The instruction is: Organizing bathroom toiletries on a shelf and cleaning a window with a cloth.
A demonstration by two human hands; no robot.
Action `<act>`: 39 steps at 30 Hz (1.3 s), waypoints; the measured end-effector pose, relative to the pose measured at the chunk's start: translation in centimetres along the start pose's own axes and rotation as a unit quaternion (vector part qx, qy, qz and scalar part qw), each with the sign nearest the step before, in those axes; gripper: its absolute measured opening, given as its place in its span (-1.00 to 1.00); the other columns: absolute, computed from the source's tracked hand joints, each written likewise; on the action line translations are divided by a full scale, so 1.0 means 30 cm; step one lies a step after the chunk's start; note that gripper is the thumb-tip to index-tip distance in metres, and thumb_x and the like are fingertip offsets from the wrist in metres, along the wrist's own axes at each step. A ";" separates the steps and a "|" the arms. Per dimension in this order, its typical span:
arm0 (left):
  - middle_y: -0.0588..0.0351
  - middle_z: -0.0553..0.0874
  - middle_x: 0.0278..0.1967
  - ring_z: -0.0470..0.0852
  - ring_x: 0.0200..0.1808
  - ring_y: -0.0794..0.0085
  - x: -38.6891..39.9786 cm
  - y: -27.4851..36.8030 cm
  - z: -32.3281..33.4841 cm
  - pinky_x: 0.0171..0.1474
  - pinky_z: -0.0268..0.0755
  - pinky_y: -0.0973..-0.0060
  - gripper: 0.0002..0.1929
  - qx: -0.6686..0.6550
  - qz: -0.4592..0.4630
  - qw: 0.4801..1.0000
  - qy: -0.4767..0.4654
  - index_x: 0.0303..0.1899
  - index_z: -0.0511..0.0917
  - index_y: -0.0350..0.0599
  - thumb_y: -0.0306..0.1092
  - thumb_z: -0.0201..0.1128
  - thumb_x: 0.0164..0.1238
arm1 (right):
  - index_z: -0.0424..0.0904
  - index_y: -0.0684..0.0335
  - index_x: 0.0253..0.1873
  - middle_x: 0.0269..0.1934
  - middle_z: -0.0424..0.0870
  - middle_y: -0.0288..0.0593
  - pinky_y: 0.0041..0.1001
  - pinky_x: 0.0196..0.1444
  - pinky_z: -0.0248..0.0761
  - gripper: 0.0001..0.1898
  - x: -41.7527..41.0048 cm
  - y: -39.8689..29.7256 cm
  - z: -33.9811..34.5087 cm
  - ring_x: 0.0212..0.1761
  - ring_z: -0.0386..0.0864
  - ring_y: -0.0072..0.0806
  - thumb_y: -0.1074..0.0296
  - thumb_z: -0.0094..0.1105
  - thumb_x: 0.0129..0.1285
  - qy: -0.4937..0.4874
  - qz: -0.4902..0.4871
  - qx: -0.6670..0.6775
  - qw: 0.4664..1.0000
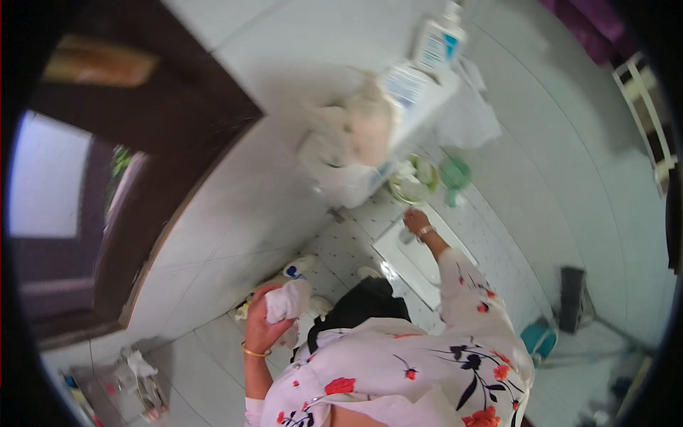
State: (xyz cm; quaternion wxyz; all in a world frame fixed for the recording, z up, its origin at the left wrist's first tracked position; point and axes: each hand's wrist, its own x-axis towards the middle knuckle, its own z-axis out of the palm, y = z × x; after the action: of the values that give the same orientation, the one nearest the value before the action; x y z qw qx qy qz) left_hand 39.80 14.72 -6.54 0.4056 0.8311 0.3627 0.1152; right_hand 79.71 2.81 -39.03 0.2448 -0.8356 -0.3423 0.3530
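Note:
My left hand is closed around a folded white-and-pink cloth, held above the tiled floor. On that wrist sits a gold bangle. My right hand reaches forward over the far end of a white squat toilet pan, a light-coloured band at its wrist. The right fingers are small and curled downward; whether they grip anything is hidden. Just beyond them stands a yellow-green waste basket with crumpled white paper and plastic in it. A green plastic dipper is beside the basket.
A white pump bottle stands on a white ledge, with blurred bags hanging nearby. White bottles stand by the left wall. A dark-framed window is at left, a teal bucket and grey bin at right.

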 end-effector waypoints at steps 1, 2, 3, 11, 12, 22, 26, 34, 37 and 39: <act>0.02 0.57 -0.05 0.58 -0.05 0.24 -0.005 0.003 -0.012 0.05 0.41 0.39 -0.55 -0.026 -0.009 1.000 0.002 -0.14 0.58 -0.18 -0.43 0.44 -0.21 | 0.53 0.23 -0.44 -0.41 0.57 0.09 -0.13 -0.20 0.38 -0.80 -0.003 -0.019 0.057 -0.27 0.51 0.02 0.23 0.03 0.06 -0.007 -0.135 -0.096 0.986; -0.01 0.58 -0.07 0.57 -0.03 0.19 -0.013 0.016 -0.012 0.07 0.39 0.36 -0.54 -0.049 -0.018 0.999 0.012 -0.12 0.57 -0.18 -0.38 0.45 -0.18 | 0.53 0.24 -0.44 -0.46 0.54 0.11 -0.11 -0.22 0.37 -0.80 -0.056 -0.013 0.089 -0.31 0.51 0.02 0.23 0.02 0.08 -0.023 -0.134 0.013 0.991; -0.01 0.58 -0.08 0.56 -0.02 0.20 0.060 0.014 0.047 0.09 0.38 0.34 -0.53 -0.103 0.000 0.995 -0.009 -0.07 0.54 -0.18 -0.34 0.44 -0.13 | 0.51 0.22 -0.46 -0.43 0.56 0.06 -0.09 -0.24 0.36 -0.80 -0.020 0.303 0.065 -0.32 0.52 -0.03 0.23 0.02 0.11 -0.022 -0.291 -0.189 0.938; 0.03 0.58 -0.06 0.55 0.01 0.31 -0.087 -0.038 -0.003 0.11 0.37 0.41 -0.44 -0.145 -0.034 0.972 0.184 0.03 0.44 -0.14 -0.29 0.45 -0.07 | 0.54 0.28 -0.05 -0.25 0.66 -0.21 -0.52 -0.12 0.46 -0.75 -0.430 -0.793 0.048 -0.19 0.59 -0.54 0.31 0.21 0.21 -0.362 -0.276 0.135 0.880; 0.03 0.58 -0.05 0.55 0.02 0.33 -0.102 -0.033 -0.023 0.10 0.37 0.41 -0.43 -0.171 -0.030 0.966 0.191 0.05 0.43 -0.14 -0.28 0.44 -0.05 | 0.54 0.29 -0.05 -0.26 0.66 -0.21 -0.53 -0.13 0.46 -0.75 -0.468 -0.895 0.056 -0.21 0.59 -0.55 0.33 0.19 0.22 -0.386 -0.321 0.157 0.851; 0.02 0.61 -0.02 0.59 0.00 0.36 -0.585 -0.189 -0.184 0.10 0.39 0.45 -0.36 -0.188 -0.172 0.891 0.376 0.12 0.40 -0.16 -0.19 0.44 -0.03 | 0.56 0.34 -0.11 -0.32 0.62 -0.17 -0.55 -0.27 0.47 -0.81 -0.851 -1.782 0.000 -0.34 0.57 -0.53 0.45 0.20 0.20 -0.358 -0.620 0.080 0.693; 0.03 0.62 -0.03 0.58 0.00 0.38 -0.781 -0.251 -0.180 0.10 0.39 0.47 -0.34 -0.239 -0.167 0.854 0.430 0.13 0.40 -0.17 -0.18 0.46 -0.04 | 0.53 0.34 -0.11 -0.36 0.59 -0.22 -0.58 -0.28 0.45 -0.81 -1.074 -2.146 0.001 -0.35 0.54 -0.59 0.51 0.20 0.16 -0.275 -0.737 0.140 0.602; 0.05 0.62 -0.06 0.59 -0.04 0.43 -1.023 -0.323 -0.205 0.04 0.41 0.46 -0.38 -0.265 -0.187 0.798 0.508 0.10 0.42 -0.22 -0.24 0.45 -0.03 | 0.51 0.39 -0.11 -0.31 0.60 -0.14 -0.53 -0.17 0.42 -0.70 -1.460 -2.827 0.145 -0.26 0.52 -0.51 0.29 0.21 0.14 -0.177 -0.826 0.117 0.523; 0.05 0.63 -0.07 0.59 -0.04 0.43 -1.091 -0.361 -0.193 0.03 0.42 0.47 -0.42 -0.299 -0.157 0.776 0.532 0.08 0.43 -0.22 -0.29 0.45 -0.02 | 0.50 0.42 -0.11 -0.24 0.62 0.02 -0.34 -0.11 0.46 -0.58 -1.538 -3.017 0.294 -0.18 0.59 -0.25 0.13 0.22 0.10 -0.065 -0.859 -0.011 0.508; 0.06 0.63 -0.07 0.59 -0.04 0.43 -1.130 -0.400 -0.182 0.03 0.42 0.47 -0.44 -0.305 -0.145 0.771 0.540 0.07 0.44 -0.22 -0.31 0.44 -0.02 | 0.52 0.41 -0.11 -0.22 0.63 0.04 -0.32 -0.10 0.46 -0.55 -1.585 -3.098 0.381 -0.16 0.59 -0.19 0.10 0.23 0.08 -0.012 -0.855 -0.096 0.510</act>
State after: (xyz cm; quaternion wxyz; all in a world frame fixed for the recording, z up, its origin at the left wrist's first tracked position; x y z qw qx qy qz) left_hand 6.96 -0.77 -8.63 0.3867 0.4026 0.5840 0.5893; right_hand 9.40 29.32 34.33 0.3419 -0.1524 -0.9258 -0.0520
